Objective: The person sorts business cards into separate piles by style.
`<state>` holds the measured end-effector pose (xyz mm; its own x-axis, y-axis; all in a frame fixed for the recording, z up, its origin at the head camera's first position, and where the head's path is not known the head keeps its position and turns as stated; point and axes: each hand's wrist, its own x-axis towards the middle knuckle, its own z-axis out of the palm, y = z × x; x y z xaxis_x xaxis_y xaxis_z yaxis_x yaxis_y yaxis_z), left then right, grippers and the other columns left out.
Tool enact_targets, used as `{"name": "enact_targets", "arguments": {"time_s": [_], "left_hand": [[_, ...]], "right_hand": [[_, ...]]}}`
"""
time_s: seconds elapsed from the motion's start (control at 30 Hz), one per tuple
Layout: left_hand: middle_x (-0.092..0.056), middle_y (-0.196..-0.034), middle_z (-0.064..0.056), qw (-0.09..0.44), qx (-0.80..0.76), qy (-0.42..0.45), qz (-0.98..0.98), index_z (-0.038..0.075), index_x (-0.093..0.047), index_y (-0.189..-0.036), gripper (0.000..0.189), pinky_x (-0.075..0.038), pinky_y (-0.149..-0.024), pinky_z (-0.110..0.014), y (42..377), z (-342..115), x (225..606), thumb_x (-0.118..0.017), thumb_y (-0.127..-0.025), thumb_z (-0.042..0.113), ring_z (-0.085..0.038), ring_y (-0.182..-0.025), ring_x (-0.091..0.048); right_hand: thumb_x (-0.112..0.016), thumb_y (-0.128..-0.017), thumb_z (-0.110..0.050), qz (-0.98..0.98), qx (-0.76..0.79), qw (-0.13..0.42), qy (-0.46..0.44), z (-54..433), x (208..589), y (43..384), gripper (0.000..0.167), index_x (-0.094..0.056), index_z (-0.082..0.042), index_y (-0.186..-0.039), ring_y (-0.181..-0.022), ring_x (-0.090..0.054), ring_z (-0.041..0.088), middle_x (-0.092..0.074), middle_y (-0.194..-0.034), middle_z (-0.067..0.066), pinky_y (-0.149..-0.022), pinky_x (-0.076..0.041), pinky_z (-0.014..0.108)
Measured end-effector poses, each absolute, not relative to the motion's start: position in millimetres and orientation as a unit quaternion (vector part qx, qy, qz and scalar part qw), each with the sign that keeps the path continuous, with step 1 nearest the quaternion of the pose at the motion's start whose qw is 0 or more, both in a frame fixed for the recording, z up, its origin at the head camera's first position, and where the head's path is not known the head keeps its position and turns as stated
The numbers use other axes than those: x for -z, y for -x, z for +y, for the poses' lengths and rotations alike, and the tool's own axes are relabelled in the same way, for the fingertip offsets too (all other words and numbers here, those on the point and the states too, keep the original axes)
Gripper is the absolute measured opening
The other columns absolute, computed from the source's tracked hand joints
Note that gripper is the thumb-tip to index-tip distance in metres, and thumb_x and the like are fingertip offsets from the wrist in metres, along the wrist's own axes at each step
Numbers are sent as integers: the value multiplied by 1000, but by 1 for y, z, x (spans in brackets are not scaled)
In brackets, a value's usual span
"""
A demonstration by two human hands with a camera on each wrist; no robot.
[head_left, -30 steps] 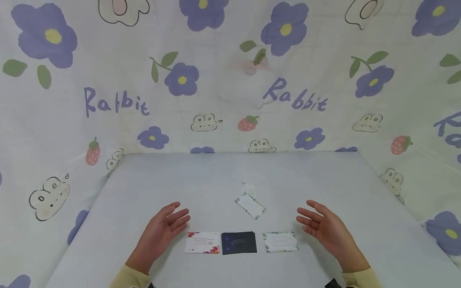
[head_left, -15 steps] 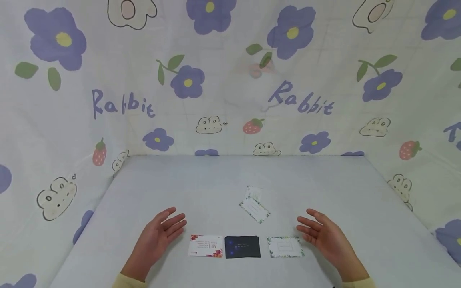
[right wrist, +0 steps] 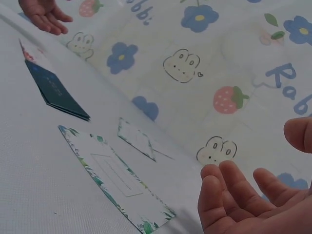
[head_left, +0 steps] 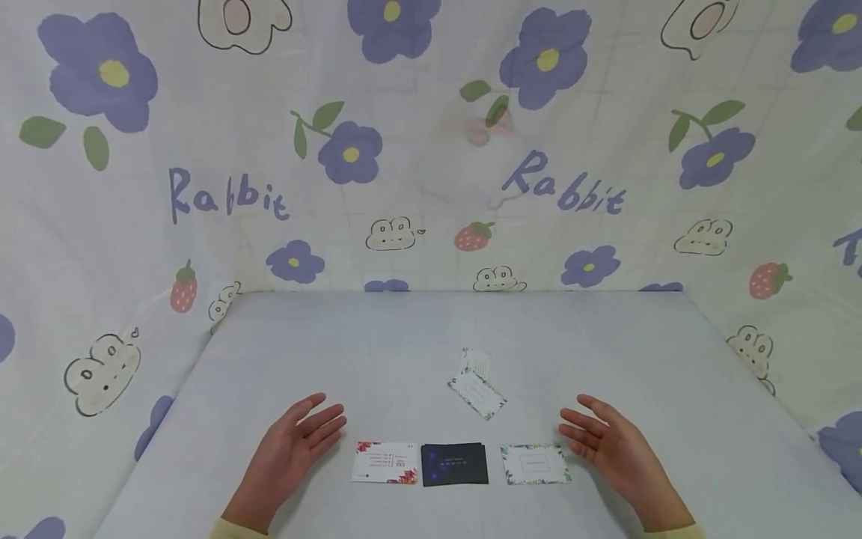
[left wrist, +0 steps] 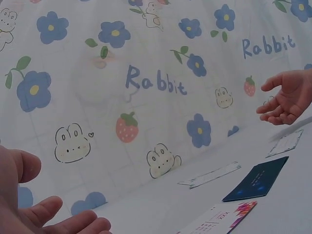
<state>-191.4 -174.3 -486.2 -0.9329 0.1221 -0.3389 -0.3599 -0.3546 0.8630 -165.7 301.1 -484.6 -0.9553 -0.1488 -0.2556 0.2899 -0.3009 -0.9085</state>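
Observation:
My left hand (head_left: 289, 449) hovers over the table with relaxed fingers and holds nothing. Nearest to it lies a white business card with red floral corners (head_left: 384, 463). Beside that card is a small stack of dark business cards (head_left: 454, 464), its edges slightly fanned. To the right, a white card with a green leaf border (head_left: 536, 465) lies close to my right hand (head_left: 616, 453), which is likewise relaxed and holds nothing. Farther back, another leaf-bordered card (head_left: 477, 395) lies slanted, overlapping a pale card (head_left: 475, 362). The right wrist view shows the leaf-bordered card (right wrist: 117, 178) flat below the fingers.
The white table (head_left: 323, 329) reaches back to a curtain (head_left: 431, 187) printed with blue-purple flowers, strawberries, rabbits and the word Rabbit. The same cloth rises along the left and right sides of the table.
The head view has shifted slightly, so cards and curtain appear a little lower and farther right. Both hands have stayed raised beside the row, the left slightly farther from it. No card was moved.

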Motion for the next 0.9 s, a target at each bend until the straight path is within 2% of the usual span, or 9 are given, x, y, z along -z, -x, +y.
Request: {"name": "enact_targets", "arguments": {"time_s": [0.13,0.27,0.73,0.9], "left_hand": [[-52,-152,-20,143,-815,112,550,5,-27,-157,61,-49,-111,-37,192,-173,487,-44,-108,37,-24,-127,-64],[-50,-153,-21,147,-811,114,554,5,-27,-157,60,-51,-109,-37,193,-172,490,-44,-108,36,-24,-126,-65],[-48,-155,-22,153,-808,119,556,6,-27,-158,62,-48,-112,-39,193,-171,492,-44,-108,39,-26,-128,-63],[-44,-157,-24,160,-813,96,552,5,-25,-158,61,-46,-114,-39,203,-169,486,-43,-109,38,-29,-134,-59]], "right_hand": [[-37,-110,-39,585,797,124,-88,299,485,166,23,-59,-36,-115,-105,-72,11,-74,-111,-9,-89,-56,25],[-38,-110,-39,578,800,129,-92,298,485,166,22,-58,-34,-115,-105,-72,11,-74,-110,-9,-89,-56,25],[-37,-111,-37,570,807,130,-83,298,487,165,24,-60,-34,-114,-104,-71,11,-74,-111,-7,-88,-56,24],[-38,-110,-38,553,816,136,-98,294,482,170,23,-58,-30,-116,-107,-71,14,-73,-112,-5,-93,-56,26]]}}
